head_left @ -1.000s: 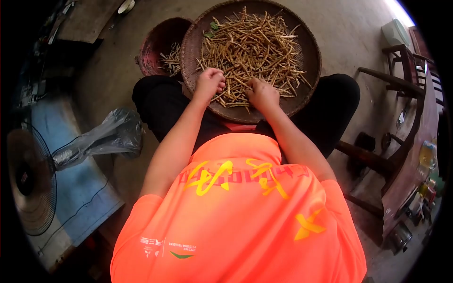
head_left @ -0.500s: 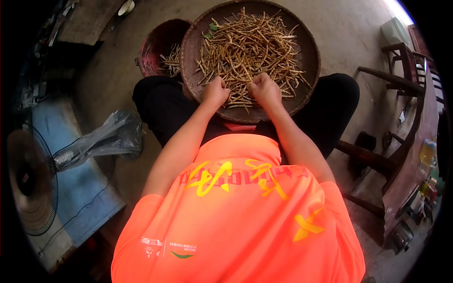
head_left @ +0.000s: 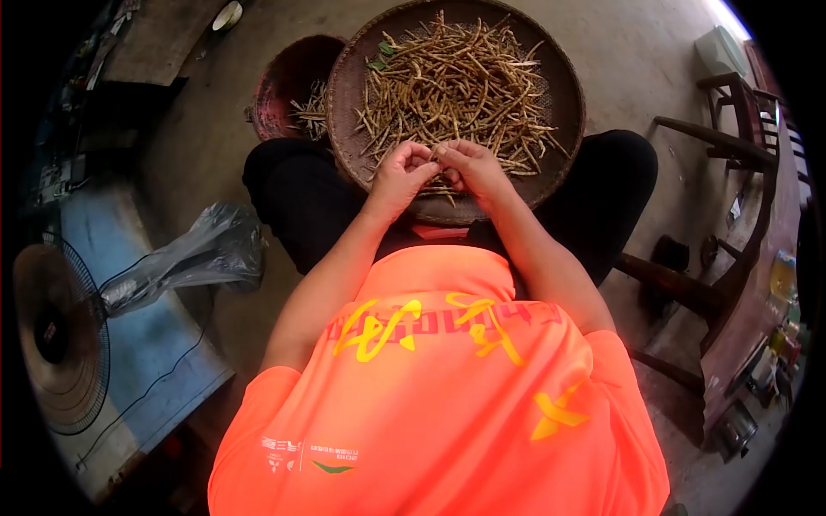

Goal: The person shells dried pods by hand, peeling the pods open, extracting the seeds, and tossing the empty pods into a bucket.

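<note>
A round woven tray (head_left: 344,103) rests over my lap, heaped with dry, yellow-brown bean pods (head_left: 465,86). Two small green leaves (head_left: 381,57) lie at the heap's upper left. Over the tray's near part, my left hand (head_left: 402,176) and my right hand (head_left: 471,170) meet, fingertips pinched together. Whatever is between the fingers of either hand is too small to make out. Beside the tray on the left, a reddish basket (head_left: 274,99) holds some pale, thin pods or husks (head_left: 311,112).
At the left, a fan (head_left: 60,331) and a clear plastic bag (head_left: 194,254) are by a blue-topped table (head_left: 163,361). Wooden chairs (head_left: 731,103), a pale bucket (head_left: 721,53) and a covered table (head_left: 731,344) with bottles and a metal pot (head_left: 736,428) stand at the right.
My hands have come together over the near part of the tray, my left moving down and right from its earlier place and my right slightly left. Their fingertips now meet.
</note>
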A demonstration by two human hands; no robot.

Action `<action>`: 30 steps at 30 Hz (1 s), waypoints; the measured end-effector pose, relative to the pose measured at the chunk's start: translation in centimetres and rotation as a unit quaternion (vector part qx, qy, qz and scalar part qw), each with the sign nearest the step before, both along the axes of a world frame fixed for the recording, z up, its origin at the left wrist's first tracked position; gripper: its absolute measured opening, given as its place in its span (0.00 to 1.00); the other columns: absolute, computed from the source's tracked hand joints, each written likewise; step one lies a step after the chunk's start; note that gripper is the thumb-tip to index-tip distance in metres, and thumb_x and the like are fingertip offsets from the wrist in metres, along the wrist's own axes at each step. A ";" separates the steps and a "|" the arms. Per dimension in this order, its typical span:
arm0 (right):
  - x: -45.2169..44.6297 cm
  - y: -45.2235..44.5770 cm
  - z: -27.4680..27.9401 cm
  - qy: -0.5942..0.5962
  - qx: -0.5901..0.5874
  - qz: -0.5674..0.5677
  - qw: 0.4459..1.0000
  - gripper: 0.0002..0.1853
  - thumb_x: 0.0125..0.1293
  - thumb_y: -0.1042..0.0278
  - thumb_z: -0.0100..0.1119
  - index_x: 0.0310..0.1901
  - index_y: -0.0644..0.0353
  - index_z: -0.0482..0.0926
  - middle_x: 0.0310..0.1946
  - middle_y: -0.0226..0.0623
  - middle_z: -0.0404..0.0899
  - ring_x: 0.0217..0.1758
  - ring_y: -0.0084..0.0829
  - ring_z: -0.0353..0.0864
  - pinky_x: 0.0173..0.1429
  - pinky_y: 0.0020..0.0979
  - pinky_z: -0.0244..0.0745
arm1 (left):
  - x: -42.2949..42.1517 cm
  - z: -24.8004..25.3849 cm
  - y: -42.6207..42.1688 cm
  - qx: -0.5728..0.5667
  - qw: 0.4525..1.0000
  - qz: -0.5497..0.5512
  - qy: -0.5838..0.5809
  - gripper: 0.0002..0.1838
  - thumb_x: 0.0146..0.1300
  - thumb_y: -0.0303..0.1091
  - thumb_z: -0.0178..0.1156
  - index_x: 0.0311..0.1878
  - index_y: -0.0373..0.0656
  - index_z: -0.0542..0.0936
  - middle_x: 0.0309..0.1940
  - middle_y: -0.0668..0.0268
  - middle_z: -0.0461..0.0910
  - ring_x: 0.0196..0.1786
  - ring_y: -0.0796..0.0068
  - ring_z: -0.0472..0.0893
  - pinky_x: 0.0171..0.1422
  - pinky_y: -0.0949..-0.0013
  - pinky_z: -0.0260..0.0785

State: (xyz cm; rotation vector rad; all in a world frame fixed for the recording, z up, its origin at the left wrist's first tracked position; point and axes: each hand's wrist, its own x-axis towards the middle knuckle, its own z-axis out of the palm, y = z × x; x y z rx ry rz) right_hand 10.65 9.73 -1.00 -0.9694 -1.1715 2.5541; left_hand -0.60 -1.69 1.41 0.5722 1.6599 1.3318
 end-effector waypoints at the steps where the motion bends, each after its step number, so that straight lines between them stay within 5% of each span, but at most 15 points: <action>1: 0.1 0.2 0.1 -0.001 -0.004 0.003 1.000 0.10 0.62 0.62 0.61 0.37 0.59 0.77 0.21 0.22 0.72 0.20 0.13 0.66 0.21 0.16 0.60 | 0.1 -0.4 0.1 0.041 0.999 -0.013 0.023 0.08 0.61 0.30 0.61 0.40 0.44 0.73 0.25 0.76 0.72 0.23 0.90 0.69 0.24 0.84 0.59; 11: 0.1 0.4 0.5 0.007 -0.015 0.005 1.000 0.08 0.63 0.67 0.59 0.39 0.61 0.78 0.24 0.26 0.76 0.22 0.14 0.71 0.23 0.16 0.66 | 0.2 -0.1 0.3 0.022 1.000 0.018 -0.013 0.06 0.61 0.30 0.61 0.37 0.43 0.74 0.25 0.76 0.72 0.24 0.90 0.67 0.25 0.84 0.59; 14: 0.1 0.3 0.9 -0.005 0.038 0.016 0.999 0.07 0.64 0.67 0.57 0.39 0.60 0.77 0.25 0.25 0.76 0.23 0.13 0.71 0.25 0.15 0.67 | -0.1 -1.0 0.1 0.029 0.999 0.005 0.042 0.05 0.61 0.30 0.61 0.36 0.43 0.74 0.25 0.76 0.72 0.25 0.90 0.68 0.27 0.83 0.60; 16: 0.1 0.3 0.9 -0.016 0.037 0.017 0.999 0.06 0.64 0.68 0.57 0.39 0.60 0.77 0.25 0.25 0.76 0.23 0.13 0.71 0.24 0.15 0.67 | -0.1 -1.3 0.0 0.019 0.978 -0.030 0.205 0.05 0.61 0.30 0.61 0.34 0.42 0.74 0.25 0.76 0.72 0.26 0.89 0.68 0.29 0.82 0.61; 20: 0.1 0.3 0.8 -0.010 0.018 0.017 1.000 0.04 0.63 0.70 0.56 0.37 0.59 0.75 0.25 0.25 0.76 0.22 0.13 0.71 0.23 0.15 0.66 | 0.3 -0.6 0.0 0.002 0.978 -0.034 0.204 0.05 0.62 0.30 0.60 0.34 0.41 0.75 0.25 0.76 0.72 0.27 0.88 0.69 0.30 0.81 0.62; 25: 0.1 0.3 0.8 -0.015 0.016 0.021 1.000 0.05 0.60 0.69 0.58 0.36 0.59 0.75 0.25 0.24 0.74 0.21 0.12 0.70 0.21 0.15 0.66 | 0.2 -0.5 0.0 0.011 1.000 0.007 -0.021 0.05 0.64 0.33 0.58 0.37 0.42 0.76 0.25 0.75 0.73 0.27 0.88 0.69 0.31 0.81 0.63; 30: 0.1 0.2 0.7 -0.015 0.026 0.018 0.999 0.06 0.60 0.69 0.58 0.36 0.60 0.75 0.24 0.25 0.74 0.21 0.13 0.70 0.21 0.15 0.66 | 0.0 -0.9 0.0 0.024 0.999 0.005 0.035 0.04 0.61 0.30 0.60 0.35 0.41 0.77 0.26 0.75 0.75 0.28 0.88 0.71 0.32 0.81 0.64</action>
